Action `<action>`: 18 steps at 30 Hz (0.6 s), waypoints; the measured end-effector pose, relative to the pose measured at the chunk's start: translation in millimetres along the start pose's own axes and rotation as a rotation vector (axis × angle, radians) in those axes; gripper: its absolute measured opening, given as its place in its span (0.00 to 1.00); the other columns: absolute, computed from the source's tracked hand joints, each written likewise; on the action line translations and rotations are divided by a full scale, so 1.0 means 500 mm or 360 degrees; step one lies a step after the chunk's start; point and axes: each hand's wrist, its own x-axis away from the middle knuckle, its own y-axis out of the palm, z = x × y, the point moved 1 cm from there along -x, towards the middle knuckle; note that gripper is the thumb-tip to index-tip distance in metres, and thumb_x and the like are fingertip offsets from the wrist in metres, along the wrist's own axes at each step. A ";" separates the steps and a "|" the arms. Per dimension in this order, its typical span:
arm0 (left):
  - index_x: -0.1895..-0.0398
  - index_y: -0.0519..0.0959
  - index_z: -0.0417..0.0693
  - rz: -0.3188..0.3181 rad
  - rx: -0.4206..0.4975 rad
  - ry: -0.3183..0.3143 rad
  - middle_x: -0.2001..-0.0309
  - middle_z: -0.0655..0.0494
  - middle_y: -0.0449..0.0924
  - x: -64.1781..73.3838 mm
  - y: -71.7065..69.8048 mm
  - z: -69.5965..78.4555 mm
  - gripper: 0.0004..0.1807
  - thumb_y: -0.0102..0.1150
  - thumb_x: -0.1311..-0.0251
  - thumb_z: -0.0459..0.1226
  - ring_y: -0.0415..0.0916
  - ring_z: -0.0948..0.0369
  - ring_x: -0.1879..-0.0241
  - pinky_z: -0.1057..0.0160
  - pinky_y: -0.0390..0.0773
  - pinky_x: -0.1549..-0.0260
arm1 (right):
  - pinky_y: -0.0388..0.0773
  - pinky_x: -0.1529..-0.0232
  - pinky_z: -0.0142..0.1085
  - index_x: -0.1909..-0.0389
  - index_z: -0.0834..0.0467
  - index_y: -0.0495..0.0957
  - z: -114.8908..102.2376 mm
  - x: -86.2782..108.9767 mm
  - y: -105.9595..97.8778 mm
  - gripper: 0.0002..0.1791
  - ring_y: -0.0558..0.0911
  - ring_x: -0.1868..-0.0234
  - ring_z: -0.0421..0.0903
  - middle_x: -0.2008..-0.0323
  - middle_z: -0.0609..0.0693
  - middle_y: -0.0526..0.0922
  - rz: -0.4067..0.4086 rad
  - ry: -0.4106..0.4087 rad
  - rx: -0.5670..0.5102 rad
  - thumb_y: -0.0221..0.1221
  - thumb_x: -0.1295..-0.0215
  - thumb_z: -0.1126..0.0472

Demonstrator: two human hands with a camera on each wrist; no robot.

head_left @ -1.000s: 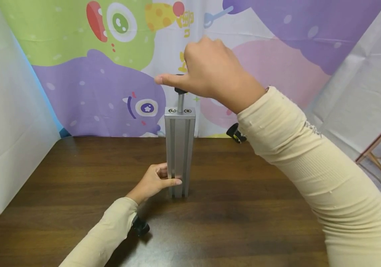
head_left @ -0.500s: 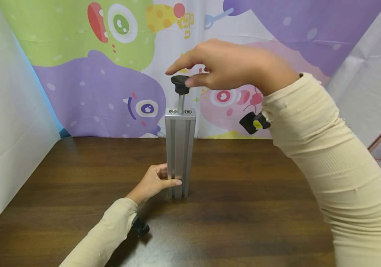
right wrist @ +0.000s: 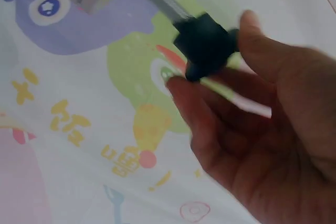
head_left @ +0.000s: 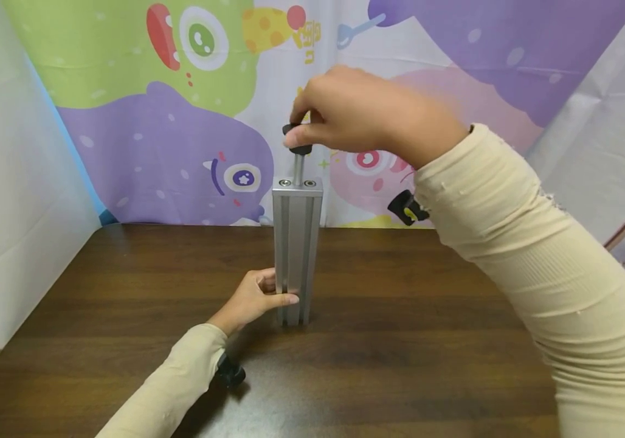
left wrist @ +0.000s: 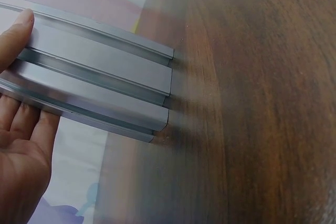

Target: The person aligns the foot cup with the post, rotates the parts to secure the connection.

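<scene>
An aluminium profile (head_left: 297,255) with long slots stands upright on the table (head_left: 400,340). My left hand (head_left: 252,298) grips it low down from the left, thumb across its front face and fingers behind. In the left wrist view the profile's (left wrist: 105,69) lower end meets the wood. From the end plate on top rises a metal rod (head_left: 298,169), capped by a black lobed knob (right wrist: 205,45). My right hand (head_left: 351,109) pinches this knob between thumb and curled fingers, hiding part of it in the head view.
Behind the table hangs a cartoon-printed curtain (head_left: 181,152), with a white sheet (head_left: 17,201) at the left side. Black wrist cameras sit under the left sleeve (head_left: 181,371) and the right sleeve (head_left: 498,207).
My right hand has drawn back to the right with fingers spread, then come forward again and closed on the knob. My left hand and the profile have stayed in place.
</scene>
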 end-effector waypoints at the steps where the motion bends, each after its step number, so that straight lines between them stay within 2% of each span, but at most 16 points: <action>1: 0.47 0.77 0.34 0.0002 0.0005 0.0000 0.57 0.43 0.84 0.000 0.000 0.000 0.26 0.72 0.51 0.31 0.83 0.57 0.56 0.62 0.80 0.53 | 0.73 0.62 0.40 0.63 0.60 0.85 -0.003 -0.003 0.004 0.23 0.77 0.70 0.48 0.75 0.52 0.83 0.0061 0.0068 0.0035 0.57 0.34 0.43; 4: 0.47 0.76 0.34 0.0000 0.0019 0.0003 0.57 0.43 0.84 -0.002 -0.001 0.000 0.26 0.72 0.51 0.31 0.83 0.57 0.56 0.62 0.80 0.52 | 0.73 0.67 0.41 0.79 0.59 0.79 -0.011 -0.008 0.017 0.34 0.74 0.74 0.49 0.81 0.50 0.76 0.0208 0.0315 0.0112 0.54 0.41 0.29; 8: 0.47 0.76 0.34 -0.0010 0.0034 -0.0004 0.57 0.43 0.84 -0.003 -0.002 -0.003 0.26 0.72 0.51 0.32 0.83 0.57 0.56 0.62 0.79 0.52 | 0.74 0.69 0.42 0.83 0.57 0.70 -0.017 -0.012 0.031 0.39 0.74 0.74 0.52 0.80 0.50 0.71 0.0337 0.0545 0.0162 0.49 0.46 0.22; 13: 0.47 0.76 0.35 -0.0015 0.0015 -0.0006 0.57 0.43 0.84 -0.003 -0.004 -0.003 0.26 0.72 0.51 0.32 0.83 0.57 0.55 0.61 0.79 0.52 | 0.74 0.72 0.43 0.84 0.56 0.68 -0.019 -0.012 0.038 0.40 0.75 0.74 0.53 0.80 0.51 0.70 0.0410 0.0625 0.0169 0.48 0.46 0.21; 18: 0.48 0.77 0.35 -0.0001 0.0000 -0.0013 0.57 0.43 0.85 -0.002 -0.006 -0.002 0.25 0.72 0.51 0.32 0.83 0.57 0.56 0.62 0.79 0.52 | 0.73 0.72 0.42 0.83 0.56 0.68 -0.023 -0.012 0.037 0.40 0.75 0.74 0.53 0.80 0.51 0.71 0.0379 0.0633 0.0149 0.46 0.46 0.21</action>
